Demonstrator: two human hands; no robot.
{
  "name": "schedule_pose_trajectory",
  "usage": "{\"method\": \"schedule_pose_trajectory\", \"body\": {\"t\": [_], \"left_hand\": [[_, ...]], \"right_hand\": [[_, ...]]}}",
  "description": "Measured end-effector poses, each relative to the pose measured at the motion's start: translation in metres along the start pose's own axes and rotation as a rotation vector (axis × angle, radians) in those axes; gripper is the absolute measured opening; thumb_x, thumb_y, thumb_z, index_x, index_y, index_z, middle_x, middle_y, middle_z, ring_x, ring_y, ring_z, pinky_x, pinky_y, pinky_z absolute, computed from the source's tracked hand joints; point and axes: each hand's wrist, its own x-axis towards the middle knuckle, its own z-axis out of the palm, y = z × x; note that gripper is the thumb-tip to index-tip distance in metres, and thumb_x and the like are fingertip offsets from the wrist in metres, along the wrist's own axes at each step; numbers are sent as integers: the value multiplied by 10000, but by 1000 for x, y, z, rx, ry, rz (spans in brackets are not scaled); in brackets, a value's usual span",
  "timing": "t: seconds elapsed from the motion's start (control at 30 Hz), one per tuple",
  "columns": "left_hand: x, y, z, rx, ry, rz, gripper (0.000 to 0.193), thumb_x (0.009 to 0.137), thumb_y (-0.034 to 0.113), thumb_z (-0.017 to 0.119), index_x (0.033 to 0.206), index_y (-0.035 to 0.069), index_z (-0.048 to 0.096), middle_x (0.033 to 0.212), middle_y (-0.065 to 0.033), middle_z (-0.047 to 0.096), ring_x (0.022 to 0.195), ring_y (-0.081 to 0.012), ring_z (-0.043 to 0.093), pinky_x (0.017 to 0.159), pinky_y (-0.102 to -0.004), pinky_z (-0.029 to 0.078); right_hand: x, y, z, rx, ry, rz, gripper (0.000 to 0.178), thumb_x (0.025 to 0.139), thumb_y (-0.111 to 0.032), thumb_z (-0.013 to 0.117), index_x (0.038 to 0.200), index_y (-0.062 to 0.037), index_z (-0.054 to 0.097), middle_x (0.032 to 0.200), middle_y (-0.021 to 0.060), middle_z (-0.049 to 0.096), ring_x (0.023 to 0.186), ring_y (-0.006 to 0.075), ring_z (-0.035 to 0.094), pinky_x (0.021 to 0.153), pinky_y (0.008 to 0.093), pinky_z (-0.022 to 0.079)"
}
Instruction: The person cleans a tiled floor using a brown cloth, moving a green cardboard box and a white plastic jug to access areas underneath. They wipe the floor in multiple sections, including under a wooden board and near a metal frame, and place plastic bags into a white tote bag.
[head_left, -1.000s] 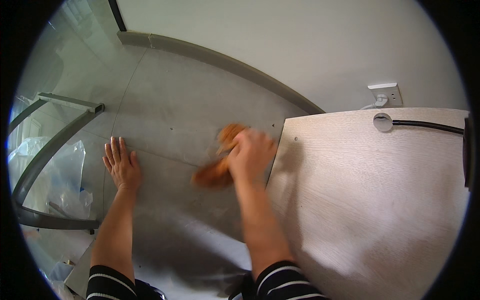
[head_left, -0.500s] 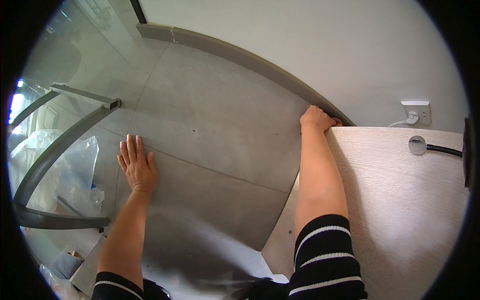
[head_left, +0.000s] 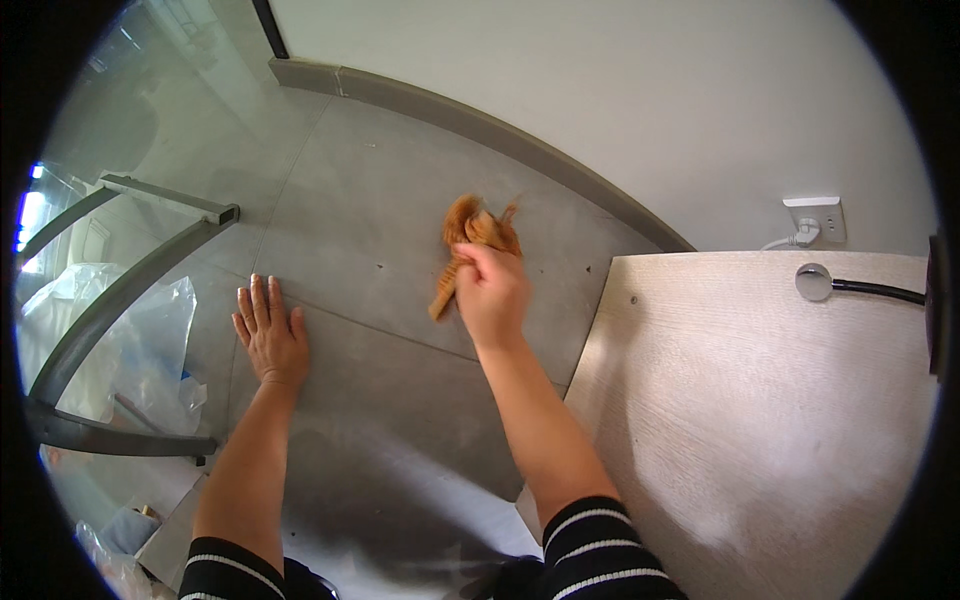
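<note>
The right hand (head_left: 494,302), clenched, grips a bunched orange-brown cloth (head_left: 480,230) that protrudes at its 12 o'clock, long axis roughly 7 to 1 over grey floor (head_left: 390,190); the left hand (head_left: 273,345), open and palm-down, lies farther off, the cloth at its 2 o'clock.
</note>
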Motion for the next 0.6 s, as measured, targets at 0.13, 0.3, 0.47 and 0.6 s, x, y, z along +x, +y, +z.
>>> {"method": "schedule_pose_trajectory", "body": {"t": [0.13, 0.3, 0.47, 0.6], "left_hand": [[-3, 3, -9, -6, 17, 22, 593, 1001, 389, 392, 1529, 145, 277, 1613, -69, 193, 1495, -326, 113, 1192, -512, 66], [-1, 6, -4, -37, 20, 17, 587, 1000, 369, 395, 1526, 134, 283, 1611, -85, 195, 1493, -335, 116, 1191, -513, 66], [-2, 8, -9, -15, 49, 33, 585, 1000, 380, 387, 1519, 127, 298, 1612, -87, 193, 1491, -340, 122, 1190, -512, 72], [0, 5, -4, -7, 20, 7, 586, 999, 387, 384, 1517, 126, 302, 1610, -91, 196, 1491, -339, 121, 1190, -514, 75]], "right_hand": [[20, 56, -55, -179, 398, 90, 165, 788, -8, 627, 921, -72, 700, 823, 42, 690, 714, 211, 625, 752, 403, 493], [52, 134, -33, -693, -105, 483, 788, 762, -552, 725, 1255, 14, 485, 1362, 352, 354, 1330, 466, 301, 1083, 553, 294], [38, 123, -11, -662, -25, 127, 253, 731, -234, 684, 893, -57, 605, 1039, 178, 579, 1040, 382, 527, 874, 522, 415], [-8, 58, 4, -344, -97, -157, 139, 664, -93, 658, 788, -81, 598, 923, 106, 578, 913, 333, 557, 802, 471, 448]]}}
